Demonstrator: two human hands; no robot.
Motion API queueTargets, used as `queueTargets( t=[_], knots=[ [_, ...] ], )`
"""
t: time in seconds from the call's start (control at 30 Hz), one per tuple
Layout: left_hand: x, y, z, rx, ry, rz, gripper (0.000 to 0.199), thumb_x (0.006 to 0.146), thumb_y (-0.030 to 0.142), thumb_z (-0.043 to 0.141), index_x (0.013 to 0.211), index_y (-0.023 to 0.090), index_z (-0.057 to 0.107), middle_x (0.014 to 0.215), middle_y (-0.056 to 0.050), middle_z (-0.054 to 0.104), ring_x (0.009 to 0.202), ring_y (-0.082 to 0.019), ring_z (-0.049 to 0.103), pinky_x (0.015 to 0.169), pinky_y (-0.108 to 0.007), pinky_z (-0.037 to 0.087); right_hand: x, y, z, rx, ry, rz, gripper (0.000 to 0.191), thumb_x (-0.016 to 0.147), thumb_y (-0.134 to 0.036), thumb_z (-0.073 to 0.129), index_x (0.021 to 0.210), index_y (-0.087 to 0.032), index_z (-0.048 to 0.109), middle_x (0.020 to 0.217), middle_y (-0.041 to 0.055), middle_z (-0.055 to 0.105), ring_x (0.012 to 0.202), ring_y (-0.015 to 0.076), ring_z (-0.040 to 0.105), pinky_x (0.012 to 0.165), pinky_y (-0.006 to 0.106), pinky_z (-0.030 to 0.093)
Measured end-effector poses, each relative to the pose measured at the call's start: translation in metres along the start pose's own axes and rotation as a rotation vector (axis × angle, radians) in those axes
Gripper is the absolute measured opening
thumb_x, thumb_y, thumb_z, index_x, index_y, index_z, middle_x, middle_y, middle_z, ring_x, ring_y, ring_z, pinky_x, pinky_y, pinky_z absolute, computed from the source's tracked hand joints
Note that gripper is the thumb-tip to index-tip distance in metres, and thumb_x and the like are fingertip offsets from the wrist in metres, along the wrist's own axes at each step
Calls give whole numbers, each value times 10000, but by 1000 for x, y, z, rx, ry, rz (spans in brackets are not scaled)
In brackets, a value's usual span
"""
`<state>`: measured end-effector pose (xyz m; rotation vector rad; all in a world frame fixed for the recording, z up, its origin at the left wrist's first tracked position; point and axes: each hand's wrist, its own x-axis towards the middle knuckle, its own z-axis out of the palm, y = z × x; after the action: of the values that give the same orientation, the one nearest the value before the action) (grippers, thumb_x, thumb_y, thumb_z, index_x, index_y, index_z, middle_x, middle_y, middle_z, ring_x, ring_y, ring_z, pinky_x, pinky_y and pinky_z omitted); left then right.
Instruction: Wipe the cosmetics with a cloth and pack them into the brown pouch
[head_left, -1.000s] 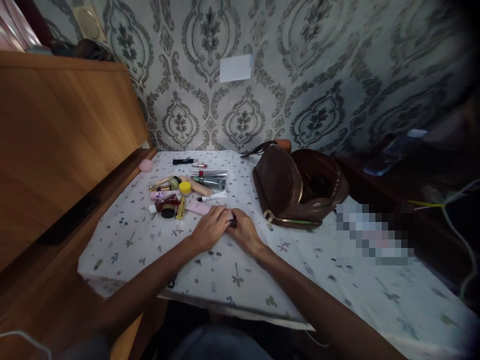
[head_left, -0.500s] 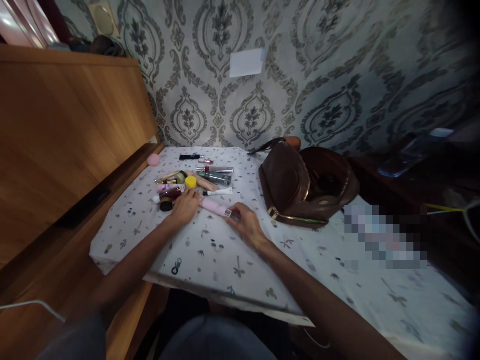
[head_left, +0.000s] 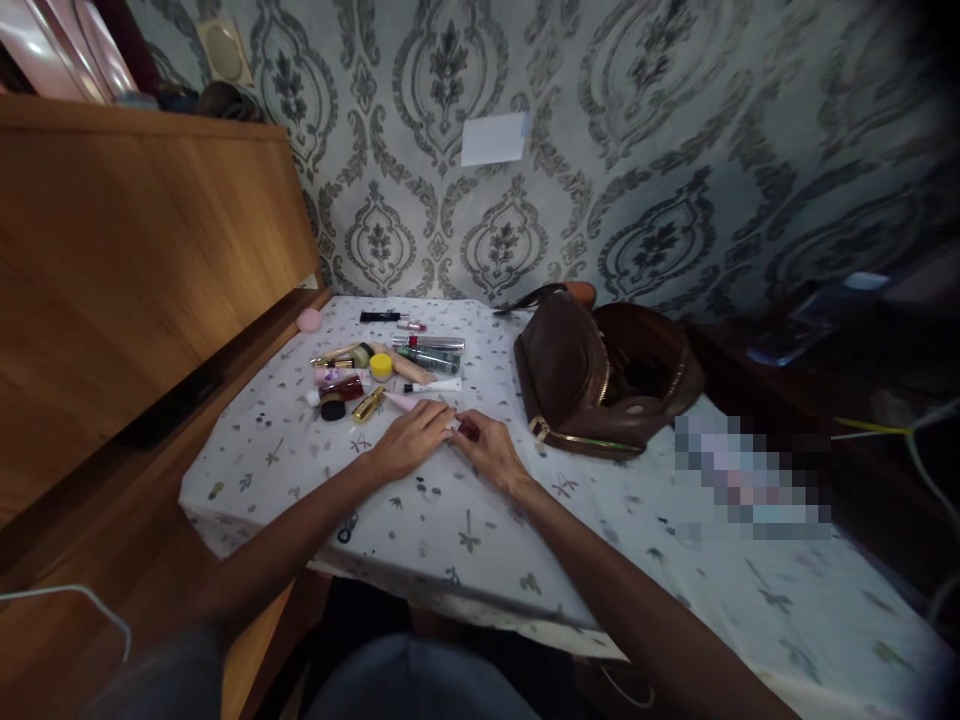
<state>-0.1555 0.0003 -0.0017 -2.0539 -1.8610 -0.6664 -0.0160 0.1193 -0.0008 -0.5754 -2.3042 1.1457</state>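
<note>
A pale pink tube lies on the patterned white cloth, its far end showing beyond my left hand. The fingers of that hand are wrapped over the tube's near part. My right hand pinches at the tube's right end, where a small whitish bit shows between the two hands. Left of the tube lie a gold bottle, a round black jar and a dark red bottle. A yellow-lidded jar, a white tube and a green tube rest behind.
An open brown bag stands on the right of the cloth-covered table. A pink sponge sits at the back left, by a wooden cabinet. The patterned wall closes off the back.
My left hand has moved right along the pink tube, close to my right hand. The gold bottle, hidden before, now shows. The view has shifted slightly.
</note>
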Motion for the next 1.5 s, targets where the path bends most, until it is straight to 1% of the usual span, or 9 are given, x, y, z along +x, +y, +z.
queueTargets(
  t=[0.1,0.23,0.4,0.53,0.67,0.8,0.9,1.17,1.5],
  knots=[
    [-3,-19,0,73,-30,-72,320,1015,268,374,1283,171,519,1219,-125,596,1164,-243,553,993,-414,495,0,-1,-5,11,-40,18,257,815,-411,592,875,-171,660,686,3,630,628,152,552,615,265,430],
    [-8,-48,-10,145,-62,-204,311,1018,294,366,1233,170,553,1168,-111,596,1125,-246,550,988,-413,485,2,0,-8,-59,-65,4,242,826,-397,578,870,-172,658,688,-1,621,622,143,535,608,258,406],
    [-6,-65,-18,133,-41,-335,261,1013,270,366,1138,179,576,1115,-91,572,1103,-231,539,979,-384,477,4,3,-9,-108,-56,-4,276,864,-415,536,895,-172,663,689,2,620,618,142,530,613,256,400],
    [-1,-61,-19,115,-12,-358,241,1007,250,380,1120,174,578,1110,-92,568,1078,-229,546,962,-377,484,4,3,-9,-123,-38,-14,307,889,-398,500,990,-165,673,704,12,629,623,156,547,615,267,404],
    [4,-39,-12,106,-11,-288,263,1006,262,391,1177,175,571,1134,-108,578,1119,-250,545,979,-414,487,4,5,-7,-135,-13,-51,364,918,-402,472,1159,-181,629,690,-5,628,591,155,536,610,267,404],
    [10,-7,1,29,-17,-121,296,1007,259,393,1259,182,527,1211,-118,569,1182,-240,533,988,-408,503,5,9,-6,-132,-14,-82,332,948,-410,431,1073,-185,640,737,15,667,648,170,579,654,273,424],
    [13,2,5,17,-25,-97,301,1012,250,377,1269,177,516,1219,-112,571,1179,-223,538,970,-373,516,6,9,-7,-119,-28,-86,310,954,-383,410,1010,-182,639,789,37,689,706,183,610,691,282,433],
    [9,-37,-5,64,54,-330,275,1004,240,392,1210,179,562,1198,-99,569,1166,-231,531,1028,-396,457,9,8,-11,-112,-80,-37,293,949,-395,435,933,-188,641,679,-2,634,605,150,539,607,251,378],
    [12,-44,-6,71,122,-448,269,1014,283,349,1062,186,595,1070,-93,581,1037,-233,554,929,-379,477,9,9,-18,-40,-134,-67,305,946,-388,410,806,-193,599,634,-14,591,586,138,492,591,248,379]
  ],
)
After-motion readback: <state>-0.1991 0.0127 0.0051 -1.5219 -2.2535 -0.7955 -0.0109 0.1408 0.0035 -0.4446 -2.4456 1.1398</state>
